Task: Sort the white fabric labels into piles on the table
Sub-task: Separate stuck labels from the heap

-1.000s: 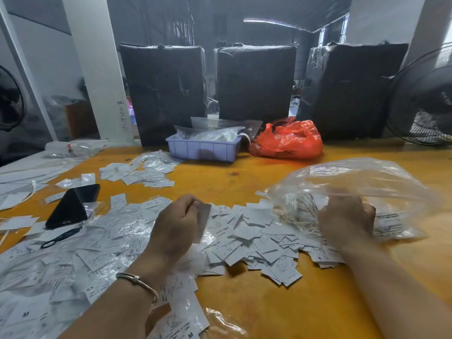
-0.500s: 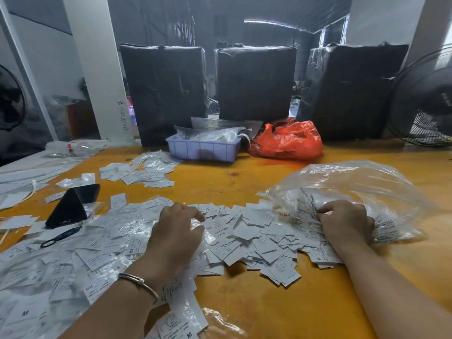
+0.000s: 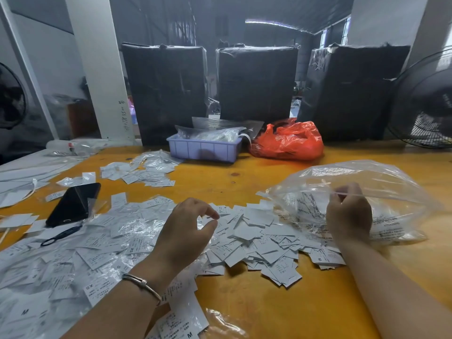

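Left hand point(image 3: 188, 231) hovering over white fabric labels point(image 3: 256, 238) on yellow worktop point(image 3: 269, 309), fingers loosely curled, holding nothing; right hand point(image 3: 348, 216) pinching clear plastic bag point(image 3: 381, 189) rim.

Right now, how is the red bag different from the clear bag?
The red bag is opaque, so its contents are hidden; the clear bag shows printed labels inside. The red bag sits untouched at the back beside the purple tray; the clear bag lies nearer, with the right hand pinching its edge. The clear bag looks bigger and puffed up, the red one crumpled. Both are thin plastic on the yellow table.
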